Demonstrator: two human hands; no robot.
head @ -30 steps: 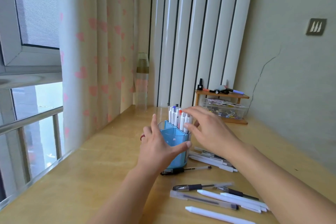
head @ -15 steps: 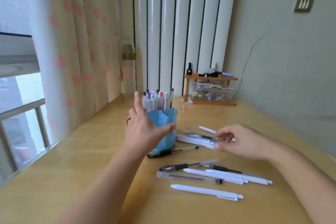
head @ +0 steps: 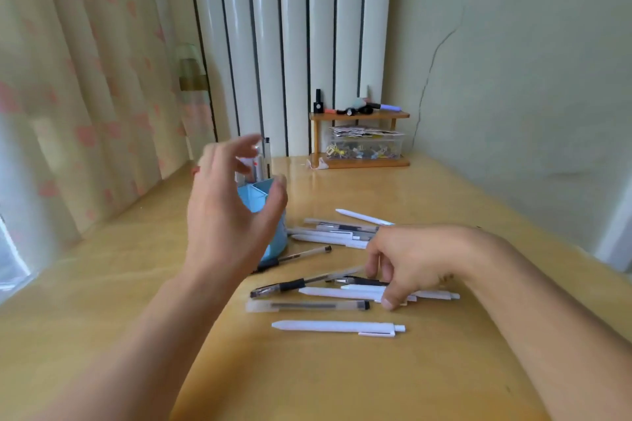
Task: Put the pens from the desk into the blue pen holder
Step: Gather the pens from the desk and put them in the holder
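Pens: about ten loose on surface.
Holder: one, blue.
Left hand: spread, released.
Right hand: fingers on pens, grasp unclear.

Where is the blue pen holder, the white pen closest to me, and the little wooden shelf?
Blue pen holder point(head: 254, 196): head view, on its front rim.
White pen point(head: 328, 326): head view, middle of its barrel.
Wooden shelf point(head: 359, 115): head view, on its top board.
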